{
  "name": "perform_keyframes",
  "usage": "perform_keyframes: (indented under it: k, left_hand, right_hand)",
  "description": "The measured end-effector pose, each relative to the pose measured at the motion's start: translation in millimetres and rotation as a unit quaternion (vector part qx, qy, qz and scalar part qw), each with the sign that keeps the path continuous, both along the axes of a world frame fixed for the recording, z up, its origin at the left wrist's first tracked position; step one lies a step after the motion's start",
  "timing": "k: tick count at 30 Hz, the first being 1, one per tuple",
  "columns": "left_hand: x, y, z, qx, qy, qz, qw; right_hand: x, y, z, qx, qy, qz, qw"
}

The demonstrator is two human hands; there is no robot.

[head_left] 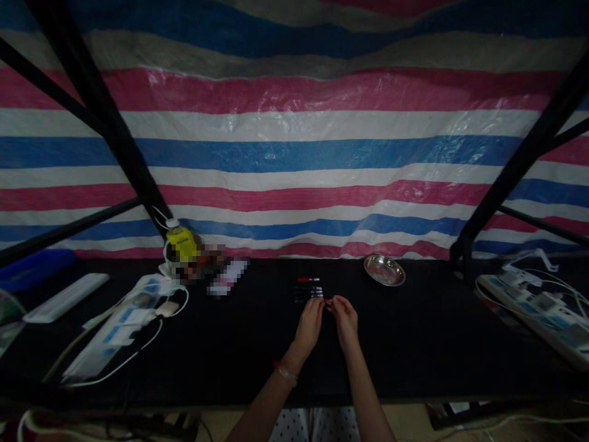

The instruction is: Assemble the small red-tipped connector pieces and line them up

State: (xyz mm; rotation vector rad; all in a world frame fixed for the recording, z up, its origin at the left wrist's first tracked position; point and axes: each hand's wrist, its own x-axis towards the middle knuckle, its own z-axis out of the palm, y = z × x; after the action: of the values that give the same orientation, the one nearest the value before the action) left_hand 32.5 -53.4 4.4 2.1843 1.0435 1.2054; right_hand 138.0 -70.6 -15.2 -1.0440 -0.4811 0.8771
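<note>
Both hands meet at mid-table, toward the back edge. Left hand and right hand pinch a small red-tipped pen between fingertips. More pens lie just behind. Pen judged light, stiff, smooth; best gripped mid-barrel. Steel dish sits near the back edge.

A black tabletop carries a few pens just beyond the left hand, a metal dish past the right hand, and power strips far left.
</note>
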Motion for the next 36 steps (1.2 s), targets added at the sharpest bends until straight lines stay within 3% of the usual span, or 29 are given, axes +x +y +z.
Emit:
perform_keyframes:
  k: [11, 21, 27, 30, 33, 36]
  left_hand:
    - [-1, -1, 2.0, 0.016, 0.012, -0.025, 0.999]
    - [-3, -1, -0.7, -0.005, -0.020, -0.042, 0.999]
    - [-3, 1, -5.8, -0.016, -0.025, -0.031, 0.999]
    - [-3, 1, -3.4, -0.011, -0.012, -0.027, 1.000]
    - [-3, 0, 0.9, 0.028, 0.013, 0.027, 0.999]
    - [-5, 4, 2.7, 0.032, 0.010, 0.156, 0.987]
  right_hand:
    - [4, -4, 1.5, 0.003, 0.064, -0.004, 0.998]
    - [-5, -3, 6.2, 0.010, -0.088, 0.040, 0.995]
    - [-11, -4, 7.3, 0.042, -0.092, 0.064, 0.993]
    - [-11, 0, 1.7, 0.039, -0.095, 0.029, 0.994]
    - [-9, 9, -7.2, 0.031, -0.100, -0.043, 0.994]
    - [-3, 21, -14.3, 0.010, -0.125, -0.101, 0.987]
